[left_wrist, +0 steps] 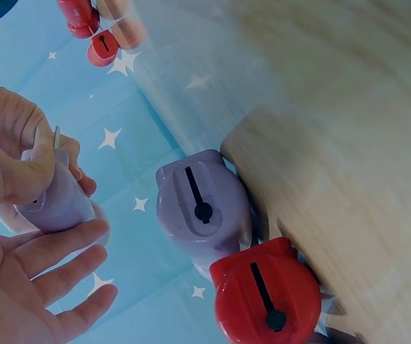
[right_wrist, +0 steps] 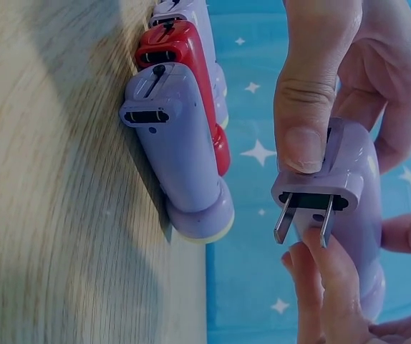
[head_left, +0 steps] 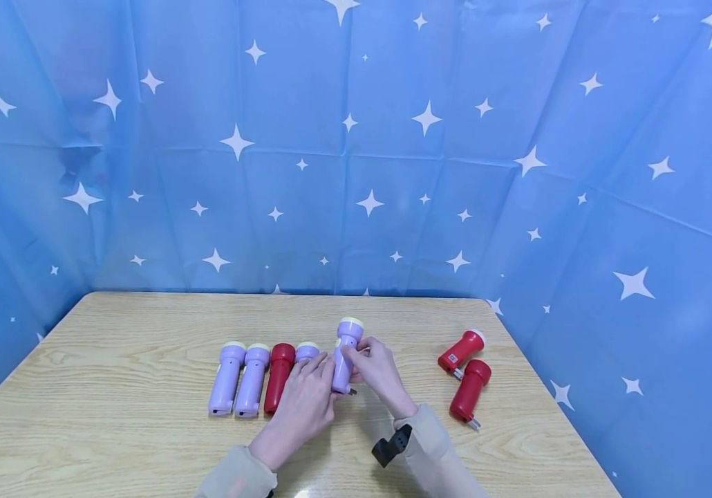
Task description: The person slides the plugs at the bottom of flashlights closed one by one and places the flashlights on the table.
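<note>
Both hands hold a lilac flashlight (head_left: 345, 353) above the table, its pale-rimmed head pointing away. My left hand (head_left: 306, 398) has its thumb on the tail end beside the slider slot, while its other fingers lie loosely along the body in the left wrist view. My right hand (head_left: 379, 372) grips the barrel from the right side. Two metal plug prongs (right_wrist: 326, 222) stick out of the flashlight's tail. Just left of it, another lilac flashlight (right_wrist: 180, 143) lies on the table, partly covered by my left hand in the head view.
Left of the hands, a red flashlight (head_left: 279, 377) and two lilac flashlights (head_left: 225, 380) lie in a row on the wooden table (head_left: 113, 387). Two red flashlights (head_left: 469, 391) with prongs out lie at the right. A blue star-patterned curtain (head_left: 306, 180) hangs behind.
</note>
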Demonstrator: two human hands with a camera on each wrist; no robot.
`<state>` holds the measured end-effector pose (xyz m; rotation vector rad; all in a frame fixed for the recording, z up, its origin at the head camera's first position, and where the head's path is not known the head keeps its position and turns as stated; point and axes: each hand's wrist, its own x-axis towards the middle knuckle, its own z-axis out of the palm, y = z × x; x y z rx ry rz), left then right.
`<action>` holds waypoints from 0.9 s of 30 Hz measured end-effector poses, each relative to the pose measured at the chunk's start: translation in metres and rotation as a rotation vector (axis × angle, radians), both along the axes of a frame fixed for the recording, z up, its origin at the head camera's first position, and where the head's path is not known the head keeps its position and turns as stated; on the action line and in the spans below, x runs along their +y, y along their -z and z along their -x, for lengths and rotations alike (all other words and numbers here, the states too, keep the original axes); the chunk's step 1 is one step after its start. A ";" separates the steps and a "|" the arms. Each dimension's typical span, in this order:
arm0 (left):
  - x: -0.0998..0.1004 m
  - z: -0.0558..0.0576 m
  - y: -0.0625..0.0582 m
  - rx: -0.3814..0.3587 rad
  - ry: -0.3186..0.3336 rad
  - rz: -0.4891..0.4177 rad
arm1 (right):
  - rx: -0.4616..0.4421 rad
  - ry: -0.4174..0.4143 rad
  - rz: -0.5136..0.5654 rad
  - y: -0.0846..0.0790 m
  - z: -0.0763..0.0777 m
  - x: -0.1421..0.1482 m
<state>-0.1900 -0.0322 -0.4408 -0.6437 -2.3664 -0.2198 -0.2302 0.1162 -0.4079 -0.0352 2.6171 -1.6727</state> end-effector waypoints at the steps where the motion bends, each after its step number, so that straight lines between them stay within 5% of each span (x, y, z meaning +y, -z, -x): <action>1: 0.000 0.000 0.000 0.000 0.000 0.003 | -0.001 0.000 -0.002 0.000 0.000 0.000; 27: -0.002 0.000 -0.003 -0.069 0.024 0.002 | -0.009 -0.007 -0.003 0.000 -0.001 -0.001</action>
